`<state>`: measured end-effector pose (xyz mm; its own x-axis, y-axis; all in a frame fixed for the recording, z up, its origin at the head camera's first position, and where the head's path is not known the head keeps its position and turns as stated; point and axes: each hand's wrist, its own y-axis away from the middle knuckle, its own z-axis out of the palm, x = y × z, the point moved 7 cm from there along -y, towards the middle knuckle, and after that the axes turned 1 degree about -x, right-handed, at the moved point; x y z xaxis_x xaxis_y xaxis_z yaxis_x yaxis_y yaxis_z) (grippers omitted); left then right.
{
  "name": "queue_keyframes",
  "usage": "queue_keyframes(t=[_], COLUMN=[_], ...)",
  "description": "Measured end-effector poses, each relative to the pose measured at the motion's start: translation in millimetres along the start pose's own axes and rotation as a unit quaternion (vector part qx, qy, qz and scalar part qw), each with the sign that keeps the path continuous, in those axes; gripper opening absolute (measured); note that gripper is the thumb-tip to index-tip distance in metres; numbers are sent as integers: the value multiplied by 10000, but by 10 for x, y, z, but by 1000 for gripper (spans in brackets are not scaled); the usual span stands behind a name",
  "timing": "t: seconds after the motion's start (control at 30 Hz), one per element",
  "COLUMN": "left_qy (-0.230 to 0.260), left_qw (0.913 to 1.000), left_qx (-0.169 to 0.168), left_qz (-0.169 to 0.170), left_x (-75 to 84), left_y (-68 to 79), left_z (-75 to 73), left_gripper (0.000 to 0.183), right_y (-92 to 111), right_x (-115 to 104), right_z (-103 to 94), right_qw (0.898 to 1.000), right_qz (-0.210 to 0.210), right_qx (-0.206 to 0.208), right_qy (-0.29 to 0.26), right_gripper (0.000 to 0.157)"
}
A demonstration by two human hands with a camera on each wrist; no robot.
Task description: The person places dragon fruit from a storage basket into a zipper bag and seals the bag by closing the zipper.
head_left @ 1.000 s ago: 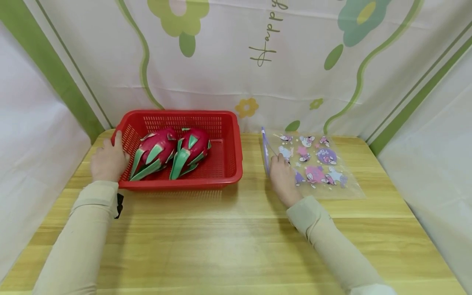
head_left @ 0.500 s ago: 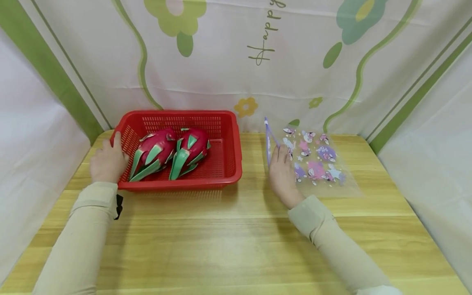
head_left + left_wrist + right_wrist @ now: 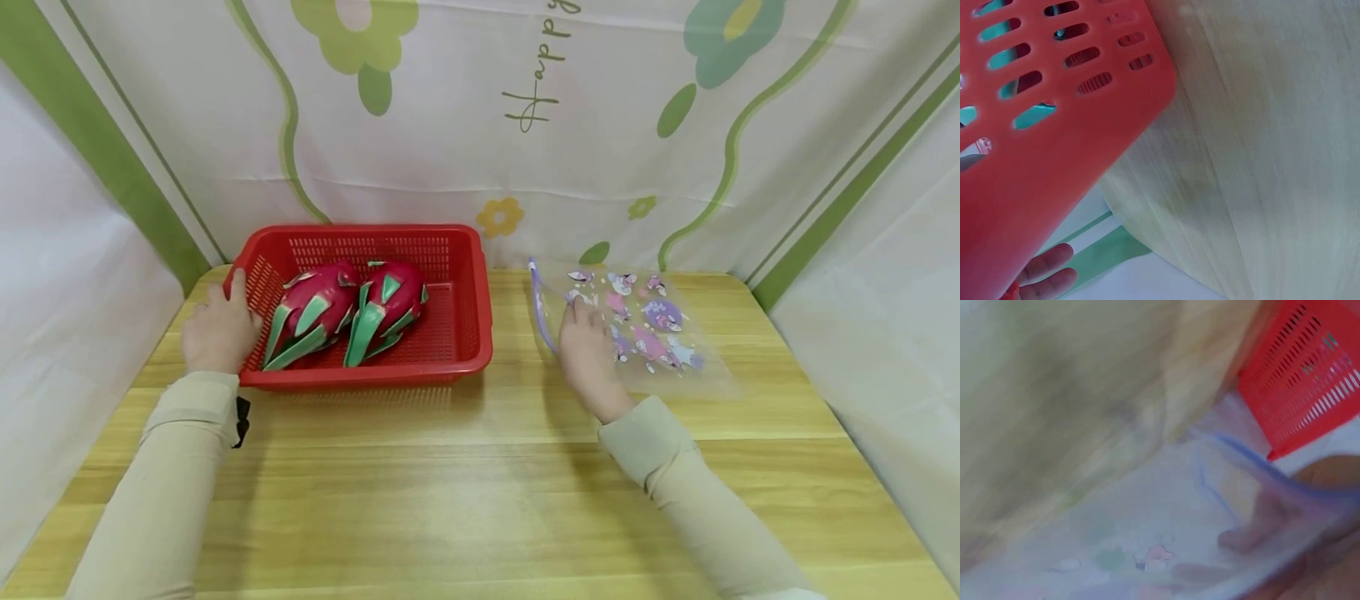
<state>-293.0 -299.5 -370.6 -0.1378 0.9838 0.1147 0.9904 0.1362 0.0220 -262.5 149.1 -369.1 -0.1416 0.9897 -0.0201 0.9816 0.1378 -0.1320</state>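
My left hand (image 3: 219,329) grips the left rim of a red plastic basket (image 3: 367,377). In the left wrist view, its fingers (image 3: 1050,275) show beyond the basket wall. Two red dragon fruits (image 3: 321,302) with green scales lie side by side in the basket's left and middle. On the right, my right hand (image 3: 591,354) pinches a clear zip bag (image 3: 701,379) near its purple zip edge, which is lifted off the table. Through the blurred plastic in the right wrist view, a finger (image 3: 1254,534) shows near the bag's mouth. Pink and purple cartoon prints cover the bag.
A wooden table (image 3: 450,500) lies under everything. White fabric with green stripes and flowers hangs behind the basket (image 3: 1310,394) and bag as a back wall (image 3: 420,158). Similar white cloth closes off both sides.
My right hand has shifted slightly right, its fingers now further onto the bag. The bag's zip edge rose, then dropped and tilted left. My left hand and the basket stay put.
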Motion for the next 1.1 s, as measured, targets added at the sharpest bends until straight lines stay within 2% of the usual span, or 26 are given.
queue_keyframes(t=[0.1,0.17,0.33,0.4,0.43,0.53,0.7,0.77,0.87,0.93,0.97,1.0,1.1], left_qy=[-4,2,-1,-11,-11,-8,-19,-12,-10,-11,-15,-20,-33], left_qw=[10000,10000,9999,9999,9999,9999,10000,10000,10000,10000,10000,10000,10000], left_qx=[-2,-25,-91,-101,-102,-106,-41,20,73,63,59,60,60], left_qz=[0,-12,-53,-60,-64,-77,-67,-46,-36,-35,-34,-31,-25], left_x=[-10,-17,-37,-42,-43,-43,-26,-11,7,13,16,19,21], left_y=[4,7,9,9,10,12,18,20,19,17,16,15,12], left_z=[-3,-1,8,8,7,6,1,-6,-16,-18,-19,-19,-10], left_gripper=[69,69,69,69,69,70,69,69,68,68,68,68,68], right_y=[-1,3,13,11,7,-19,-86,-114,-145,-165,-173,-182,-188], right_x=[31,36,28,46,64,124,198,201,185,180,180,186,198], right_z=[19,15,-81,-102,-101,-71,5,54,127,153,152,140,81], right_qw=[9972,9956,9974,9964,9960,9946,9888,9818,9604,9487,9472,9499,9709], right_qz=[194,242,196,297,395,652,736,649,536,542,542,559,554], right_qx=[-424,-455,430,625,590,269,-447,-907,-1577,-1826,-1833,-1739,-1249], right_qy=[-589,-782,-543,-488,-545,-758,-1222,-1539,-2233,-2524,-2573,-2537,-1966], right_gripper=[68,69,47,39,36,38,61,70,77,81,82,85,88])
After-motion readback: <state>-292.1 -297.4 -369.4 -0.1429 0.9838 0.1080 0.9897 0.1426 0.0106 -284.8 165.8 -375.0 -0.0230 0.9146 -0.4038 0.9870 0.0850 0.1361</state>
